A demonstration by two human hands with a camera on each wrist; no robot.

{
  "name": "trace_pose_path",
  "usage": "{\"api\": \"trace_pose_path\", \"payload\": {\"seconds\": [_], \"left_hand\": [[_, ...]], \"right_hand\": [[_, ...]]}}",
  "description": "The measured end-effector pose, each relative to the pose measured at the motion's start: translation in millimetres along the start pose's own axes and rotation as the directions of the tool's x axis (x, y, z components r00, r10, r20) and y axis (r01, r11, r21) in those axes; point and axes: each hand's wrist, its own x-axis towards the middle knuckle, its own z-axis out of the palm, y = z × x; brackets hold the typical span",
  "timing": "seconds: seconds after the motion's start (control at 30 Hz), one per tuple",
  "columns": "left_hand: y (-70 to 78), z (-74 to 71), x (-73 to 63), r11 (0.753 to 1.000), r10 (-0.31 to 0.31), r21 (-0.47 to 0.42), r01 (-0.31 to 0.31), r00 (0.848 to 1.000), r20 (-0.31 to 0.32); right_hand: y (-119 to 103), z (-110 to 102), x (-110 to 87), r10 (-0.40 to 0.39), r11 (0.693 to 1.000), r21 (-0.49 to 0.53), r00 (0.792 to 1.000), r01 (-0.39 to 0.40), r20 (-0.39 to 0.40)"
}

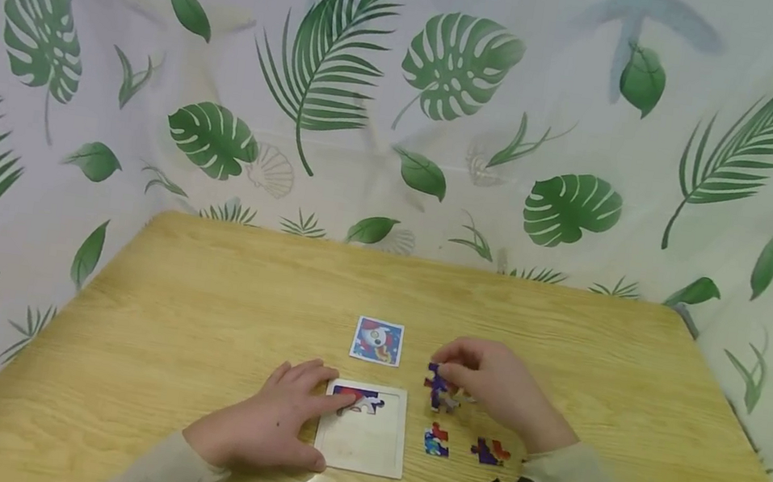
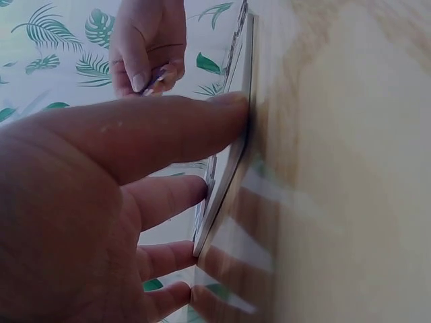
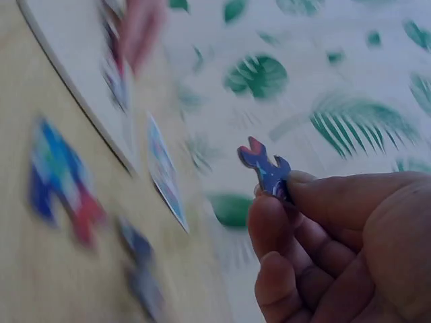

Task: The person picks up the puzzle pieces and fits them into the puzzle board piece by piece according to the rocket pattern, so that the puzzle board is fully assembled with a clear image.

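Note:
My left hand (image 1: pixel 279 416) lies over the left side of a square white puzzle tray (image 1: pixel 366 452), fingers straight. Its index fingertip rests on the joined puzzle pieces (image 1: pixel 371 400) in the tray's upper left, and the thumb (image 2: pixel 168 128) touches the tray edge. To the right of the tray, my right hand (image 1: pixel 499 390) pinches a purple-blue jigsaw piece (image 3: pixel 269 168) with a red tip between thumb and index finger. The right wrist view shows that piece lifted off the table. Below that hand, another loose piece (image 1: pixel 447 403) is partly covered in the head view.
A blue, red and white jigsaw piece (image 1: pixel 437 441) and a purple and red one (image 1: pixel 491 452) lie right of the tray. A small picture card (image 1: pixel 377 341) sits behind it. The wooden table (image 1: pixel 241 287) meets a leaf-print cloth (image 1: pixel 335 185) at the back.

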Motion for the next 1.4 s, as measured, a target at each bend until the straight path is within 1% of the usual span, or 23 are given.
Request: {"api": "trace_pose_path", "payload": {"seconds": [0.07,0.17,0.27,0.37,0.47,0.67,0.8,0.87,0.97,1.07,1.13,1.2,1.27,1.4], "left_hand": [[-0.4,1.0,-1.0,1.000,-0.005,-0.007,0.005,1.000,0.006],[-0.8,2.8,-1.9,1.000,-0.010,-0.007,0.011,1.000,0.008],[-1.0,3.7,-2.0,1.000,-0.006,0.005,0.006,1.000,0.006],[-1.2,3.0,-1.1,1.000,-0.001,0.019,0.001,1.000,0.012],[-0.6,1.1,0.7,0.999,0.006,0.033,-0.007,1.000,0.011],[1.0,-5.3,4.0,0.998,0.033,0.050,-0.032,0.999,-0.002],[-0.2,-6.4,2.5,0.998,0.037,0.055,-0.037,0.999,0.007],[-1.4,-6.1,0.9,0.997,0.037,0.064,-0.037,0.999,0.007],[-2.4,-5.7,-0.6,0.997,0.037,0.067,-0.037,0.999,0.002],[-2.4,-4.7,-0.5,0.997,0.043,0.057,-0.043,0.999,-0.001],[-2.6,-3.1,-0.1,0.998,0.044,0.053,-0.044,0.999,-0.003],[-3.3,-1.2,-0.3,0.998,0.039,0.054,-0.039,0.999,0.000],[-2.2,-0.3,0.3,0.998,0.033,0.056,-0.034,0.999,0.005],[-0.3,-1.8,1.4,0.999,0.023,0.048,-0.024,1.000,0.017]], "right_hand": [[-12.6,19.7,1.5,-0.015,1.000,-0.018,0.998,0.016,0.056],[-22.4,42.4,4.2,-0.050,0.996,-0.064,0.994,0.056,0.096],[-23.9,56.2,6.2,-0.073,0.988,-0.125,0.992,0.087,0.107],[-22.1,63.7,7.7,-0.078,0.975,-0.198,0.991,0.099,0.111],[-21.0,67.1,9.7,-0.087,0.958,-0.264,0.992,0.109,0.093],[-22.9,70.5,11.6,-0.150,0.923,-0.353,0.988,0.154,0.038],[-22.3,76.0,11.8,-0.151,0.908,-0.392,0.988,0.149,0.028],[-21.8,78.5,11.7,-0.142,0.906,-0.399,0.990,0.140,0.024],[-21.4,77.2,10.6,-0.128,0.914,-0.383,0.991,0.135,0.043],[-20.6,70.2,7.4,-0.135,0.915,-0.372,0.987,0.160,0.092],[-18.7,66.3,5.4,-0.148,0.909,-0.374,0.981,0.185,0.125],[-17.0,65.6,4.5,-0.167,0.894,-0.395,0.975,0.214,0.149],[-15.7,65.2,3.2,-0.170,0.888,-0.405,0.973,0.219,0.155],[-14.7,65.7,2.8,-0.176,0.874,-0.434,0.975,0.220,0.139]]}}
